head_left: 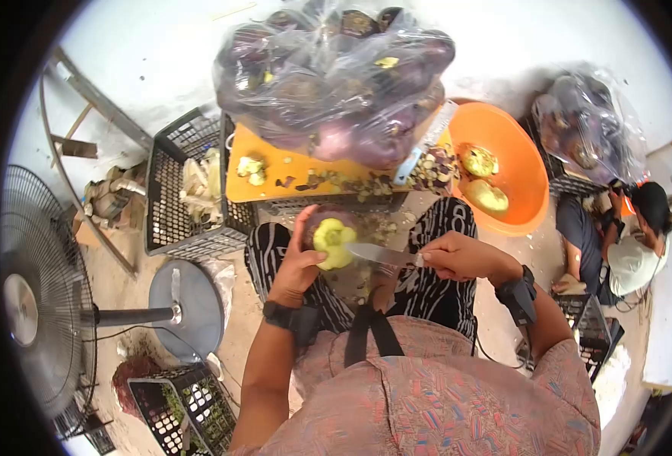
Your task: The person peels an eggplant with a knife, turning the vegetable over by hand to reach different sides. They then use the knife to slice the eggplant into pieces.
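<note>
My left hand point(302, 262) is closed round a partly peeled purple-skinned vegetable point(334, 242), held up between the knees with its yellow-green flesh facing me. In my right hand point(458, 257) is a knife point(383, 253), gripped by the handle. Its wide blade points left, and the tip is right at the vegetable's flesh. Just beyond my hands stands an orange-yellow board point(264, 182) strewn with purple and pale peelings point(366, 185). A large clear bag of round purple vegetables point(336, 91) rests on it. At its right edge lies a long flat blade point(425, 144).
An orange basin point(530, 182) holds peeled vegetables point(486, 196). Black crates point(165, 194) stand left and lower left point(150, 403). A fan point(47, 289) with a round base point(188, 308) is at left. Another bag point(591, 125) and a seated person point(632, 258) are at right.
</note>
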Tool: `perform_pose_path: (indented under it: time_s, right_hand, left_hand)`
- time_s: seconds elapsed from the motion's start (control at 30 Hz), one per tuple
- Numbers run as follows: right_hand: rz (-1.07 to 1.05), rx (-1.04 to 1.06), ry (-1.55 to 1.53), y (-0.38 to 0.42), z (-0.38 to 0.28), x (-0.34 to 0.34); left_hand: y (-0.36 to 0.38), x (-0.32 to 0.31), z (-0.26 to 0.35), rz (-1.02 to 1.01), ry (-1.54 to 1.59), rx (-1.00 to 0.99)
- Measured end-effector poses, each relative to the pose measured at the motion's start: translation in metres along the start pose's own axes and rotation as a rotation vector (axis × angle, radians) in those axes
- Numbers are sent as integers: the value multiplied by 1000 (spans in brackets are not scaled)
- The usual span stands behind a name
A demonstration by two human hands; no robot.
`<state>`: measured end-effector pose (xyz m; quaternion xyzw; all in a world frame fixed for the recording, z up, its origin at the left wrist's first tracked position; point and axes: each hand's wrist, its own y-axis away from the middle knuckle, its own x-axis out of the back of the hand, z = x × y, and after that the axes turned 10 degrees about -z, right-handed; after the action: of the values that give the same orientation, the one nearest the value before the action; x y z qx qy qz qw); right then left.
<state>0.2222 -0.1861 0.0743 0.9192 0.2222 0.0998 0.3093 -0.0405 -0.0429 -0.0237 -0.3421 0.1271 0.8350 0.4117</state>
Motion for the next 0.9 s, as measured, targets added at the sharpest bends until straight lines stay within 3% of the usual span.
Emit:
perform_pose_path:
  time_s: [0.3, 0.47, 0.53, 0.67, 0.9]
  right_hand:
    - [23, 9, -273, -15, 5, -24]
    - [81, 23, -200, -13, -2, -25]
    - [38, 69, -35, -18, 4, -15]
    - [-2, 5, -5, -9, -4, -5]
    - [-44, 23, -339, -24, 6, -35]
  left_hand:
    - [2, 11, -3, 51, 111, -49]
    - [2, 6, -2, 63, 33, -38]
    - [1, 7, -2, 49, 15, -29]
    - [1, 7, 0, 13, 37, 54]
    - [1, 6, -1, 92, 69, -55]
